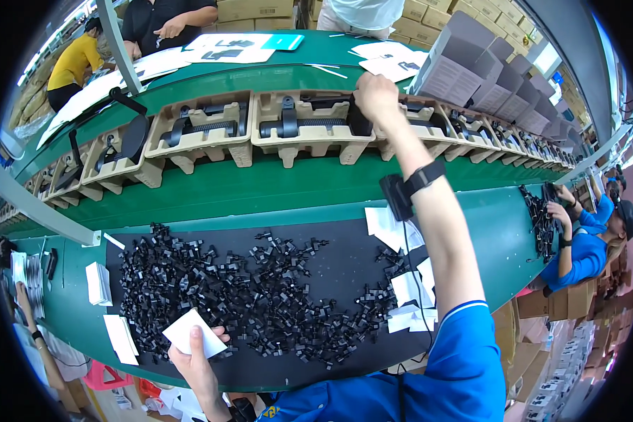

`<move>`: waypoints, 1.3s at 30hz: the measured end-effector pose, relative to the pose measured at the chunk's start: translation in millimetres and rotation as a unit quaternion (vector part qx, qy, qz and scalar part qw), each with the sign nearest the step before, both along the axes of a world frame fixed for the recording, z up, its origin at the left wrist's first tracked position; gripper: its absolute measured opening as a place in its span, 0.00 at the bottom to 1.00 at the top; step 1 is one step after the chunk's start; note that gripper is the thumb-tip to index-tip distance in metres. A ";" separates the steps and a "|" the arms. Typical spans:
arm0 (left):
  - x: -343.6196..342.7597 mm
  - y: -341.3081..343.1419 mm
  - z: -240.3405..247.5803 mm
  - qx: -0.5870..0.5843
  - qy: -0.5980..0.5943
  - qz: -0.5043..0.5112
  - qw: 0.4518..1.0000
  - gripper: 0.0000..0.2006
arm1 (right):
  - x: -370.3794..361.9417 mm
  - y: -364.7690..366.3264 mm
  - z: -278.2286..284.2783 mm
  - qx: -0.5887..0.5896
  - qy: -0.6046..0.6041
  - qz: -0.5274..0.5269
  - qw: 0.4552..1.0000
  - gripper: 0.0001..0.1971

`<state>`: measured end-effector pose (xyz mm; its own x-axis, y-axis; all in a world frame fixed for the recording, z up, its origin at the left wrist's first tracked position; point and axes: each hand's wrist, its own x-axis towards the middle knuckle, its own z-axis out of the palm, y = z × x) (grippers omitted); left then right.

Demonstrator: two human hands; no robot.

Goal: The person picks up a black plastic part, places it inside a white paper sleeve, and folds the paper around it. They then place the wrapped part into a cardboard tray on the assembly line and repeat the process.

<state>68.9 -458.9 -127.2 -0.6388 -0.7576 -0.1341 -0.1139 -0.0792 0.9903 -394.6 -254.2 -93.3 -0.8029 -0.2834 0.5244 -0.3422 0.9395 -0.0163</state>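
Observation:
My left hand (196,360) is closed on a white paper square (190,332), thumb on top and fingertips showing at its right edge. It hovers over the near left part of a large heap of small black plastic parts (288,309). My right arm stretches far forward across the bench. At the right end of a moulded pulp tray (309,151), my right hand (378,97) is bent down with curled fingers; whatever they grip is hidden. Black equipment parts (288,126) lie in that tray.
More pulp trays (198,144) line the raised green shelf. Grey boxes (464,63) stand at far right. White paper stacks (98,283) and loose white papers (404,292) flank the heap. A grey post (46,211) rises at left. A co-worker (577,243) handles black parts at right.

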 end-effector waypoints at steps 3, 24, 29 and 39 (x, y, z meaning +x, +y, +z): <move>-0.5 -2.1 -1.0 -0.009 -0.004 0.002 1.000 0.15 | 6.8 -1.8 -13.5 0.009 0.016 -0.013 1.000 0.07; 10.2 17.3 5.6 -0.020 0.001 -0.020 1.000 0.14 | 162.8 172.3 -49.9 -0.145 -0.603 -0.030 0.784 0.24; -3.7 40.8 13.7 -0.021 0.006 -0.048 0.999 0.14 | 171.1 167.5 -75.4 -0.178 -0.645 -0.016 0.743 0.24; -8.4 35.6 5.9 -0.029 -0.022 -0.037 0.999 0.14 | 144.0 242.0 -58.7 -0.348 -0.608 -0.024 0.713 0.16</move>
<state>60.6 -423.3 -121.3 -0.6881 -0.7156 -0.1202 -0.1607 -0.0112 0.9869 -250.6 -12.2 -152.0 -0.7834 -0.2515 -0.5684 0.3550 0.5696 -0.7413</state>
